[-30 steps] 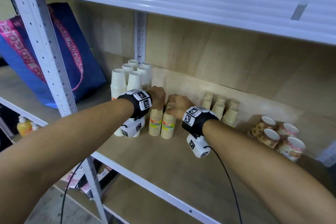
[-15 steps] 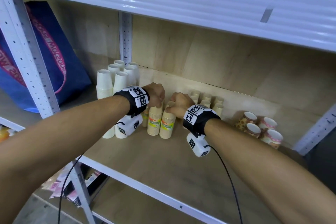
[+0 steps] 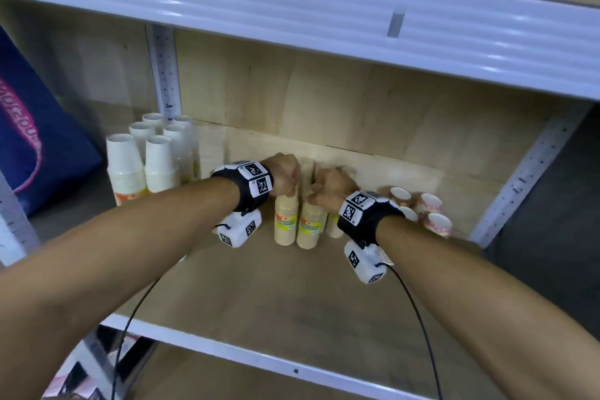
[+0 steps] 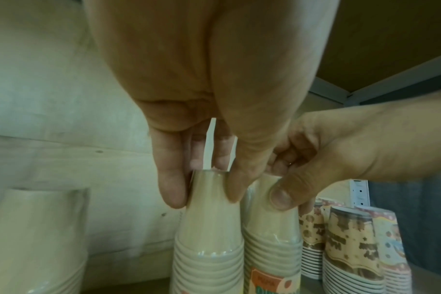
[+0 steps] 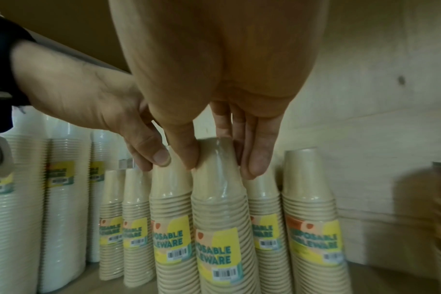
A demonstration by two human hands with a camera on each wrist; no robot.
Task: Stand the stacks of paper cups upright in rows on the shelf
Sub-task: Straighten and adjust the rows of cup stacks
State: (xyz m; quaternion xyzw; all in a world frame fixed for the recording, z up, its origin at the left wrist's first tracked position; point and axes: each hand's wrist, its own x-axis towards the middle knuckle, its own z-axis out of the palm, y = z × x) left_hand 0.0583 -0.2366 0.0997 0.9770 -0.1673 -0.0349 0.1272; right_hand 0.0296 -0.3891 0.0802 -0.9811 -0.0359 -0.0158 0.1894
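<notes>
Two wrapped stacks of tan paper cups stand upright side by side mid-shelf, the left tan stack (image 3: 285, 221) (image 4: 209, 228) (image 5: 171, 199) and the right tan stack (image 3: 311, 226) (image 4: 271, 228) (image 5: 218, 199). My left hand (image 3: 287, 182) (image 4: 205, 197) pinches the top of the left one between thumb and fingers. My right hand (image 3: 321, 191) (image 5: 219, 165) pinches the top of the right one. More tan stacks (image 5: 310, 199) stand right behind them; the head view hides them behind my right hand.
Tall white cup stacks (image 3: 139, 166) (image 5: 25, 199) stand in rows at the back left. Patterned cup stacks (image 3: 422, 208) (image 4: 353, 238) stand to the right. A blue bag (image 3: 39, 146) lies left of the shelf post. The upper shelf (image 3: 292, 10) hangs low overhead.
The head view has swung left and down. Both hands keep their hold on the tops of the two tan stacks, which now stand closer to the stacks behind.
</notes>
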